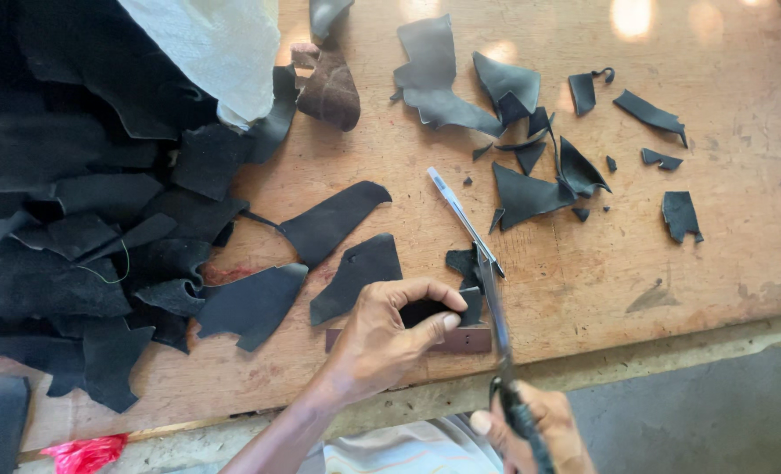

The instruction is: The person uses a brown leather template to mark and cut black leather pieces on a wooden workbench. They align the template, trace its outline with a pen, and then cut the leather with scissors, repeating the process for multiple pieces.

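My left hand presses a small black leather piece onto a flat brown rectangular template near the table's front edge. My right hand grips the black handle of a pair of scissors, whose blades reach up along the right side of the leather piece. A silver pen lies on the table just beyond the blade tips.
A big heap of black leather pieces fills the left side of the wooden table. Cut black scraps lie scattered at upper right. A white sack sits at top left, a brown leather piece beside it. Red plastic lies at bottom left.
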{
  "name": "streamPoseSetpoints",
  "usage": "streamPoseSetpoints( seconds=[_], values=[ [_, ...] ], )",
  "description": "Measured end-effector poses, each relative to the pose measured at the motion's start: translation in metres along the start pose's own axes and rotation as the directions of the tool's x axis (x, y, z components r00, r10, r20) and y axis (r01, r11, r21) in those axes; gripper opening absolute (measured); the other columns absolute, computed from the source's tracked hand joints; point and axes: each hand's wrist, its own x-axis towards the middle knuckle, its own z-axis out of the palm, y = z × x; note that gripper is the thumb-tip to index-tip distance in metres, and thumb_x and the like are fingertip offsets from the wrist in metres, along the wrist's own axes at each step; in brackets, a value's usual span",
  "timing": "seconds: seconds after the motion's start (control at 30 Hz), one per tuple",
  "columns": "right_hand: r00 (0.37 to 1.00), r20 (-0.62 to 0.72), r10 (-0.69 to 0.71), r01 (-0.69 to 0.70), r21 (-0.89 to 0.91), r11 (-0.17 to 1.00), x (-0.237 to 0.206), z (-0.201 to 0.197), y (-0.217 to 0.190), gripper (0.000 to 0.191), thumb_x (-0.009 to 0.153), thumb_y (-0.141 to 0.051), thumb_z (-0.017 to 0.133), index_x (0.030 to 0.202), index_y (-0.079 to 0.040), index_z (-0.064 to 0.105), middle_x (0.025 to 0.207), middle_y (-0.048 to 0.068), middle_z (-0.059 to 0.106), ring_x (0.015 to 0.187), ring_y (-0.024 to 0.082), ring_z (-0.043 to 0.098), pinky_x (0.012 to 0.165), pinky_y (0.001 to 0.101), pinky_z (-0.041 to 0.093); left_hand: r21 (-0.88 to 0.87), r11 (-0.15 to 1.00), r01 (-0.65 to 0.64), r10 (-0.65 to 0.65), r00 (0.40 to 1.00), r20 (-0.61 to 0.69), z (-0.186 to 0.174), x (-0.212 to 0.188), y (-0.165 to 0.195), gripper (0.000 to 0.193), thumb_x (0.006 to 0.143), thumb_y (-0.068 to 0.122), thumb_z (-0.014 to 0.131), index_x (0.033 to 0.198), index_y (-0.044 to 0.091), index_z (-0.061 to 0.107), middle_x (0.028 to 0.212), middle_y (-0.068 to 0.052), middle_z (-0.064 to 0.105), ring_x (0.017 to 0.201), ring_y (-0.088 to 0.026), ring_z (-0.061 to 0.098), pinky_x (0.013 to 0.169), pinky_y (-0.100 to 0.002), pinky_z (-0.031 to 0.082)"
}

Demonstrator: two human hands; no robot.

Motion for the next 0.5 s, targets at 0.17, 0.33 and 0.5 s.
streamPoseSetpoints(
  seconds=[0.17, 0.33, 0.5],
  values=[
    [0.881, -0.260, -0.396, 0.325, -0.276, 0.905, 0.017, -0.024, -0.040, 0.030, 0.078, -0.034, 0.079, 0.066, -0.013, 0.060, 0.051, -0.002, 0.054, 0.038, 0.013, 0.046, 0.034, 0.0297, 0.035, 0.204, 0.966, -0.159, 0.192, 0.969, -0.155, -0.001, 0.002, 0.007, 0.016, 0.086, 0.002, 0.073, 0.101, 0.004, 0.076, 0.092, -0.006, 0.076, 0.084, -0.015, 0.071, 0.074, -0.031, 0.056],
    [0.786, -0.397, -0.473, 0.160, -0.608, 0.777, 0.062, -0.029, -0.084, 0.053, 0.066, -0.045, 0.087, 0.072, -0.006, 0.053, 0.058, 0.003, 0.055, 0.050, 0.016, 0.054, 0.047, 0.0345, 0.048, 0.489, 0.837, -0.245, 0.409, 0.874, -0.263, -0.004, 0.005, 0.009, 0.019, 0.085, -0.004, 0.071, 0.103, 0.000, 0.068, 0.100, -0.015, 0.069, 0.093, -0.034, 0.070, 0.079, -0.041, 0.054],
    [0.743, -0.334, -0.581, 0.233, -0.684, 0.691, 0.096, -0.024, -0.098, 0.051, 0.073, -0.046, 0.086, 0.087, -0.004, 0.060, 0.071, 0.006, 0.063, 0.061, 0.018, 0.062, 0.054, 0.0369, 0.051, 0.514, 0.827, -0.227, 0.398, 0.883, -0.250, -0.001, 0.018, 0.005, 0.018, 0.086, 0.000, 0.072, 0.104, 0.001, 0.069, 0.100, -0.014, 0.070, 0.091, -0.032, 0.071, 0.080, -0.041, 0.055]
  ],
)
